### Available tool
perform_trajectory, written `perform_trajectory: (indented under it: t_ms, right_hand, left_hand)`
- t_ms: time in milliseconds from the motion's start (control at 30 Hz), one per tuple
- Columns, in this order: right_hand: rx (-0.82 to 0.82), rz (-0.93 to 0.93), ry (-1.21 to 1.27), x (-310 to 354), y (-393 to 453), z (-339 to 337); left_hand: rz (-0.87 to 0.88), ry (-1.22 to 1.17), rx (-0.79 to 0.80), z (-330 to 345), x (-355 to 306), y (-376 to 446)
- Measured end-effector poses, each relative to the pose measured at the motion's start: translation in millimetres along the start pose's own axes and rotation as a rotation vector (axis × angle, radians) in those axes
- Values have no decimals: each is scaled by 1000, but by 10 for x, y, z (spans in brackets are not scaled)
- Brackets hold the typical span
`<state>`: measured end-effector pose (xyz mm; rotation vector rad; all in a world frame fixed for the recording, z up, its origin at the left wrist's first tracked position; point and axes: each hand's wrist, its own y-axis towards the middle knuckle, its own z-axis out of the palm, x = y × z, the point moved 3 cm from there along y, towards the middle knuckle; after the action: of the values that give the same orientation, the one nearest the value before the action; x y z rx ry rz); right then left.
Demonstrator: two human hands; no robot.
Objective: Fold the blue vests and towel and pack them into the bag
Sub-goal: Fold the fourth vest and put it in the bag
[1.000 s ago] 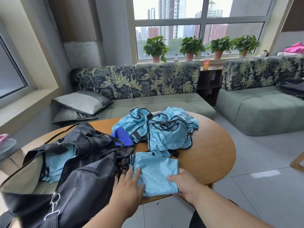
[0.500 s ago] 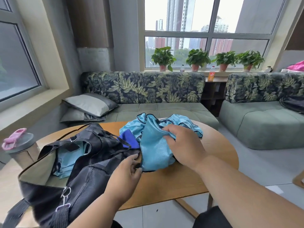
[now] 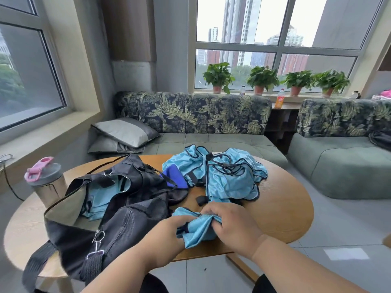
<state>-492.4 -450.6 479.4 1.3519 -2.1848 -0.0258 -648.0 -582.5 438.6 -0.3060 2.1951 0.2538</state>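
On the near edge of the round wooden table point(image 3: 281, 210): one light-blue vest point(image 3: 196, 228), bunched, long axis roughly left to right, gripped at both ends by curled fingers of left hand point(image 3: 167, 235) and right hand point(image 3: 232, 224). Black bag point(image 3: 118, 220), mouth open with blue cloth already inside, lies just left of the vest; left hand nearer. Behind: unfolded vest heap point(image 3: 224, 174); dark-blue towel point(image 3: 175, 176) touching the bag.

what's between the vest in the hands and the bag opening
Nothing visible blocks it. Both hands grip the vest right beside the bag, whose opening gapes to the left with folded blue fabric already inside.
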Motion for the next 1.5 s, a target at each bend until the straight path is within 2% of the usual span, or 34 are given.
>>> perform_trajectory:
  t_ms: [167, 267, 333, 467, 533, 667, 767, 867, 1000, 1200, 1500]
  right_hand:
    - [35, 32, 48, -18, 12, -49]
    - [53, 69, 155, -29, -51, 16]
    - [30, 140, 286, -87, -92, 68]
    - [24, 374, 570, -249, -188, 230]
    - [95, 467, 704, -342, -250, 362]
    - [175, 567, 755, -483, -365, 579]
    - [193, 675, 852, -523, -381, 716]
    - [200, 747, 818, -515, -317, 774]
    - [163, 770, 698, -478, -263, 738]
    - [191, 728, 619, -541, -253, 731]
    - [212, 722, 614, -697, -148, 795]
  left_hand:
    - [-46, -219, -30, -7, 105, -14]
    - [-96, -475, 23, 23, 108, -56]
    - [-124, -571, 36, 54, 135, -84]
    - [-222, -611, -25, 115, 294, -111]
    - [-258, -591, -48, 126, 334, -107]
    - [-370, -563, -96, 132, 309, -63]
    - [-523, -388, -186, 162, 426, 50]
    - [-591, -138, -253, 188, 538, 153]
    - [-564, 135, -292, 210, 522, 175]
    - [-448, 180, -363, 239, 438, 92]
    - [-513, 243, -382, 267, 375, 147]
